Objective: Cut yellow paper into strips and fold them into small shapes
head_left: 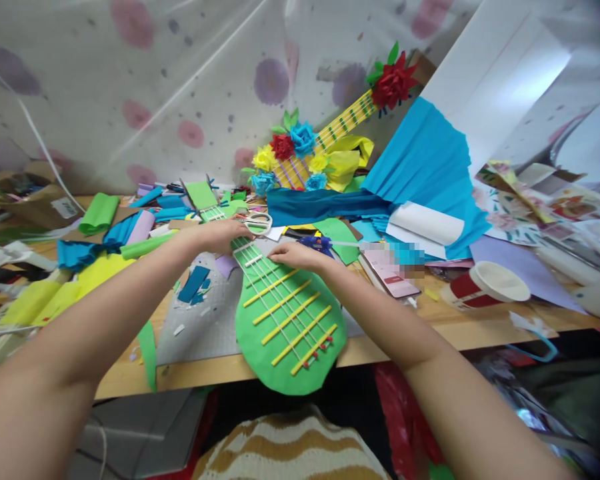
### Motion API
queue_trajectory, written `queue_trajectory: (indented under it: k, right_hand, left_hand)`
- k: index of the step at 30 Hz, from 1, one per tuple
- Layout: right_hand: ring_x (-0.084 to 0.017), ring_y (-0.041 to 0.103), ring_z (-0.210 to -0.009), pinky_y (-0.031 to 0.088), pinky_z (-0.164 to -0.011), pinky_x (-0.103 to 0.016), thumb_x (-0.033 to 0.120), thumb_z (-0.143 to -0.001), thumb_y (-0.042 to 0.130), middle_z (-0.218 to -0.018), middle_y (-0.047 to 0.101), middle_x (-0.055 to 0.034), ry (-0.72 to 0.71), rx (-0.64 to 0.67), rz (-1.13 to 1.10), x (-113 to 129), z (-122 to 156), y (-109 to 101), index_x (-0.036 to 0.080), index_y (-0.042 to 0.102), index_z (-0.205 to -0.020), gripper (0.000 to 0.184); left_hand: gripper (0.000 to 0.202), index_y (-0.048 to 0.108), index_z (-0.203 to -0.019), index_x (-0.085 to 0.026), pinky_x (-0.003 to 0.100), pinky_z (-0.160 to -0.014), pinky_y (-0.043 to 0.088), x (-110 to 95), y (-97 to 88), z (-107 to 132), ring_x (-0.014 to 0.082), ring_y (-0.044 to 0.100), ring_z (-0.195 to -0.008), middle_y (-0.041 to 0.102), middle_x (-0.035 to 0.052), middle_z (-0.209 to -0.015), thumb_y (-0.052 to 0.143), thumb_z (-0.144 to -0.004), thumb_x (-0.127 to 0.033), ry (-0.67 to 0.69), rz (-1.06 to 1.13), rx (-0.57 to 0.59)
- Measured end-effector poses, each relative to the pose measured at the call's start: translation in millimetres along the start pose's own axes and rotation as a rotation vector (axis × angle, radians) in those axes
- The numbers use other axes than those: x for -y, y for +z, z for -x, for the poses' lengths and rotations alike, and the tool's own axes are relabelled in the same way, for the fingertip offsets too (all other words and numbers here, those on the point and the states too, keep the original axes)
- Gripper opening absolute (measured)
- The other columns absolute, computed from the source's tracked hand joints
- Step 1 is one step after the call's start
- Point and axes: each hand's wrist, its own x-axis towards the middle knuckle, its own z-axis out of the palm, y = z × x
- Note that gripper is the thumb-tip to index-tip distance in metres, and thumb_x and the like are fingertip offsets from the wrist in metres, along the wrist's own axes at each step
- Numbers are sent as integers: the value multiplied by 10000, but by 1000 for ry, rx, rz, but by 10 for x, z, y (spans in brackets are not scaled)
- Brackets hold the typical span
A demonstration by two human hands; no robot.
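A green paper guitar [265,327] lies tilted across the table, its round body jutting over the front edge. White strings run along it, crossed by yellow strips and a few white ones, with small red beads near the bottom. My left hand [223,235] is closed at the left side of the guitar's neck, its fingertips partly hidden. Over the upper body, my right hand [297,255] has its fingers pinched together just right of the white strips; what they hold, if anything, is too small to make out. White-handled scissors [258,225] lie just beyond both hands.
Behind stands a yellow guitar [347,120] with paper flowers. A blue glue gun [315,244], a phone [390,270] and a paper cup [487,285] are to the right. Blue crepe paper [425,167] spreads behind them. Scraps lie on the grey cutting mat [180,347].
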Motion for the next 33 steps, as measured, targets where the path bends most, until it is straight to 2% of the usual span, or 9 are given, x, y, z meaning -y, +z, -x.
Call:
queue_trajectory:
  k: [7, 11, 13, 15, 18, 20, 22, 28, 33]
  right_hand:
    - [-112, 536, -693, 374, -652, -207, 212, -766, 515, -752, 639, -6, -32, -53, -37, 21, -197, 24, 122, 653, -763, 165]
    - [-103, 511, -665, 375, -660, -216, 216, -759, 513, -733, 618, -5, -8, -184, -132, 71, -282, -48, 120, 639, -768, 159]
    - [-107, 510, -655, 379, -654, -223, 226, -767, 497, -720, 611, -4, 16, -271, -166, 125, -333, -87, 124, 635, -773, 171]
    - [-114, 523, -676, 388, -664, -226, 216, -773, 485, -741, 615, -8, 49, -361, -185, 188, -391, -112, 128, 627, -781, 167]
    - [-131, 554, -775, 409, -731, -238, 192, -785, 485, -859, 636, -31, 91, -473, -197, 271, -482, -116, 136, 610, -827, 143]
    - [-145, 563, -846, 414, -788, -262, 196, -797, 491, -945, 637, -47, 118, -540, -200, 308, -540, -107, 144, 597, -890, 150]
    - [-155, 564, -894, 417, -826, -285, 212, -808, 494, -997, 632, -56, 130, -567, -213, 332, -596, -100, 151, 582, -947, 176]
    - [-169, 572, -962, 412, -876, -304, 287, -848, 474, -1042, 631, -67, 101, -579, -198, 436, -705, -185, 154, 573, -945, 192]
    - [-187, 522, -1104, 372, -960, -328, 405, -896, 397, -1164, 575, -96, -133, -723, -203, 466, -528, -137, 168, 490, -1117, 338]
  left_hand:
    - [647, 501, -1229, -197, 455, -1097, 193, 110, 4, 35, 262, 369, -1285, 485, 111, -1324, 596, -596, -100, -33, -98, -106]
    - [673, 454, -1280, -180, 507, -1098, 178, 60, 45, 183, 300, 234, -1361, 366, 142, -1417, 561, -625, -68, -227, -4, -493]
    - [585, 475, -1258, -196, 473, -1084, 249, 23, 47, 292, 282, 297, -1334, 395, 126, -1397, 540, -683, -113, -377, 140, -747]
    - [492, 496, -1233, -199, 451, -1032, 347, -9, 66, 430, 271, 436, -1236, 497, 116, -1304, 535, -744, -221, -528, 363, -859]
    - [484, 574, -1147, -187, 432, -911, 468, -26, 165, 675, 280, 578, -1060, 608, 113, -1169, 584, -735, -441, -628, 784, -599]
    - [466, 638, -1055, -225, 387, -888, 495, -15, 264, 827, 273, 591, -1054, 637, 80, -1146, 632, -685, -510, -578, 1039, -320]
    - [453, 668, -1001, -238, 361, -871, 514, 4, 355, 928, 262, 614, -1023, 669, 68, -1090, 655, -658, -533, -536, 1273, -188]
    - [473, 692, -960, -206, 379, -832, 539, 123, 458, 962, 259, 659, -909, 713, 82, -949, 758, -566, -458, -527, 1444, -306]
    - [554, 679, -955, -197, 352, -779, 535, 337, 452, 1048, 242, 653, -881, 707, 81, -968, 779, -509, -512, -603, 1472, -465]
